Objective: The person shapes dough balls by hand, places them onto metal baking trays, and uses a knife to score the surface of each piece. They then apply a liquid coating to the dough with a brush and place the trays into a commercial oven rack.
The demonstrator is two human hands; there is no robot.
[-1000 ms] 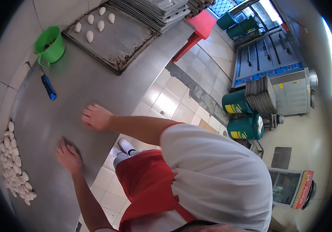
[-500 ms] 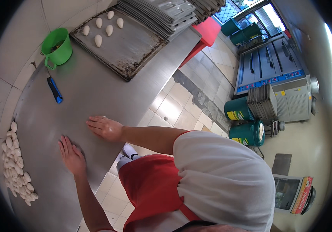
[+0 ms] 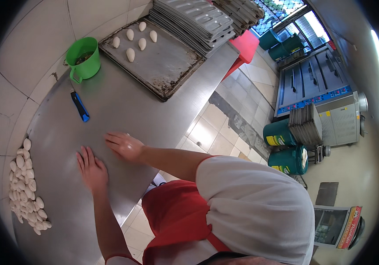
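Observation:
My left hand [image 3: 93, 171] lies palm down on the steel table [image 3: 57, 132], its fingers stretched out and slightly apart. Just beyond it to the right, my right hand [image 3: 126, 146] is also flat with extended fingers. A tiny pale bit shows at the far edge of that hand; what lies under either palm is hidden. Along the table's left side sits a heap of small, pale dough pieces [image 3: 24, 185]. Several shaped dough pieces [image 3: 130, 54] rest at the far left end of a dark, worn baking tray [image 3: 171, 73].
A blue-and-black cutter knife [image 3: 80, 107] lies beyond my hands, near a green plastic mug [image 3: 85, 59] by the tiled wall. Stacked metal trays [image 3: 194, 22] stand at the back, with a red stool [image 3: 243, 46] past the table end. A deck oven [image 3: 311, 79] is across the floor.
The view has shifted, so the table and its things sit a little farther right and lower. Both hands stay flat on the table, close together; the right one has turned slightly.

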